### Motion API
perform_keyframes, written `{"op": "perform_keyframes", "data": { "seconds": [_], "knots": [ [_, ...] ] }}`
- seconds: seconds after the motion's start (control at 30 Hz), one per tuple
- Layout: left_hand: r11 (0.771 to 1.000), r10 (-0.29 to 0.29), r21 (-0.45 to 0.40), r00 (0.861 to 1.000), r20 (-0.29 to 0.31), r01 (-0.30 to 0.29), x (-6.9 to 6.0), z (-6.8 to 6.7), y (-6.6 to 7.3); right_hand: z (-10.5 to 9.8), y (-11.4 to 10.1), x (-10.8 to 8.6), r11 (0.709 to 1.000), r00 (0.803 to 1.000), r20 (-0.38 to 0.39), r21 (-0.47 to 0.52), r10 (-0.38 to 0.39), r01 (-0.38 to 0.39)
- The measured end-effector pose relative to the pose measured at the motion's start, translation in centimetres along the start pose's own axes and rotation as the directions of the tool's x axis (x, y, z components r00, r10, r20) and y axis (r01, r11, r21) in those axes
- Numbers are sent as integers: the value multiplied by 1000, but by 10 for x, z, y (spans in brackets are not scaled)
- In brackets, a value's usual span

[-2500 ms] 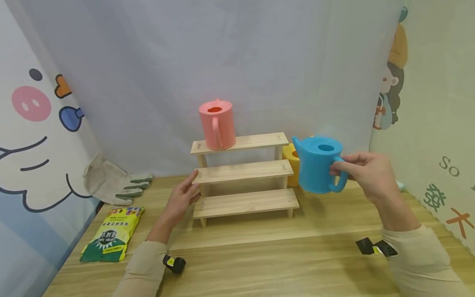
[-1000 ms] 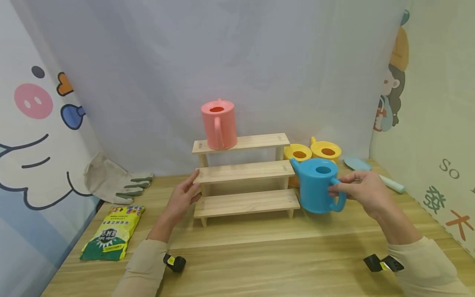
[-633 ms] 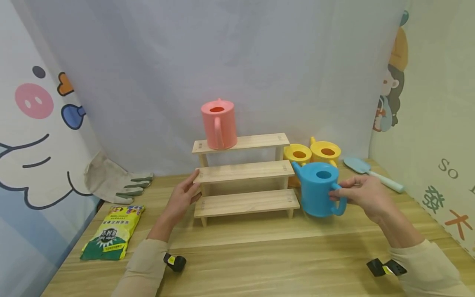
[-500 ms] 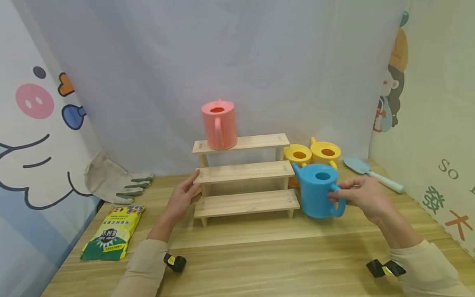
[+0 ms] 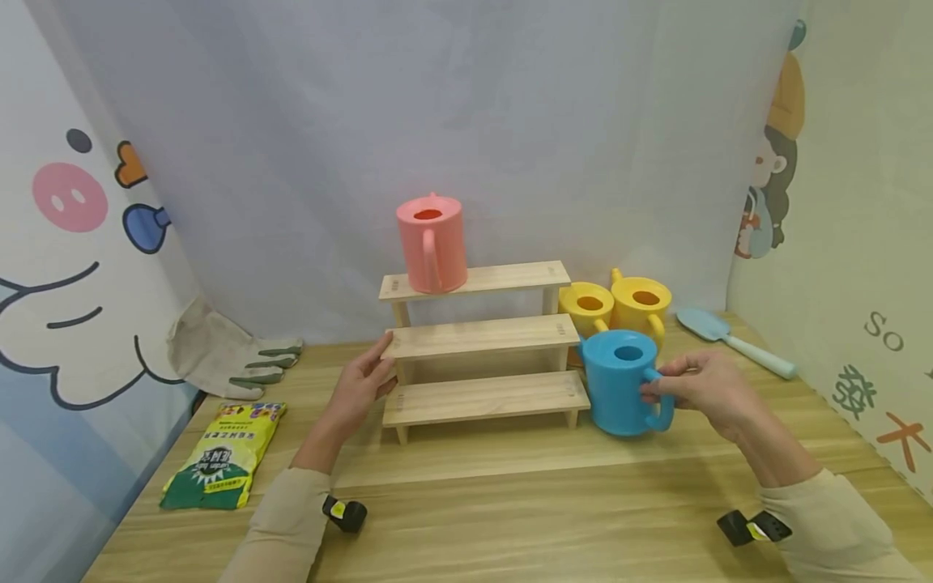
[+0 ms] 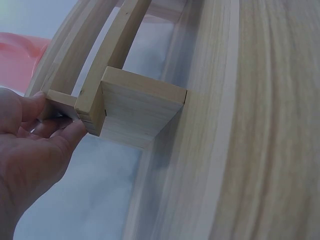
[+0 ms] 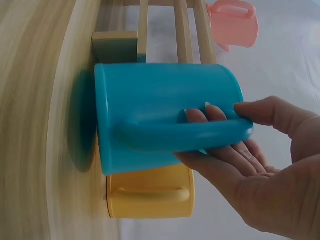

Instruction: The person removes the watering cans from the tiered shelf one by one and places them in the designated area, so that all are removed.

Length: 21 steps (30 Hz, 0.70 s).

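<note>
Head view: cylindrical blue plastic watering can point(image 5: 615, 393) upright just beside right end of three-tier pale wooden stand point(image 5: 481, 397), handle point(image 5: 666, 411) pinched in right hand point(image 5: 710, 393); left hand point(image 5: 357, 393) at left end of middle tier point(image 5: 481, 338). Left wrist view: stand gripped between thumb point(image 6: 31, 107) and fingers point(image 6: 72, 134). Right wrist view: digits around handle; contact with wooden tabletop point(image 7: 30, 125) unclear.

A blue watering can point(image 5: 618, 393) beside a wooden shelf point(image 5: 481, 337)
The can is nearly upright, with a round hole on top and its handle to the right. The pale shelf has three steps and stands on the desk point(image 5: 510, 518).
</note>
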State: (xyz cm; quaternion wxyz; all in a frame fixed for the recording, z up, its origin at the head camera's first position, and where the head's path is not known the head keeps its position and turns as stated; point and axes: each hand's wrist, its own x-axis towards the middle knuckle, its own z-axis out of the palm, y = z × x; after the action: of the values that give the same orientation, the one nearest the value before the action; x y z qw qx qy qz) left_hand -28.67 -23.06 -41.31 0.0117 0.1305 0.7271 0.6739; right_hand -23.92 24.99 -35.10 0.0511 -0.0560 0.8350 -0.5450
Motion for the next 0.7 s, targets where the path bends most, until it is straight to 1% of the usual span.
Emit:
{"op": "perform_keyframes", "data": {
  "seconds": [0.17,0.4,0.7],
  "knots": [
    [1000,4,2,1000,4,-4,1,0,0,-3,1,-1,998,1000,21,-54,18,-17],
    [1000,11,0,1000,8,-11,0,0,-1,-3,1,-2,989,999,28,-146,39,-35],
    [1000,17,3,1000,9,-17,0,0,-1,-4,5,-2,976,999,40,-216,26,-17]
  ]
}}
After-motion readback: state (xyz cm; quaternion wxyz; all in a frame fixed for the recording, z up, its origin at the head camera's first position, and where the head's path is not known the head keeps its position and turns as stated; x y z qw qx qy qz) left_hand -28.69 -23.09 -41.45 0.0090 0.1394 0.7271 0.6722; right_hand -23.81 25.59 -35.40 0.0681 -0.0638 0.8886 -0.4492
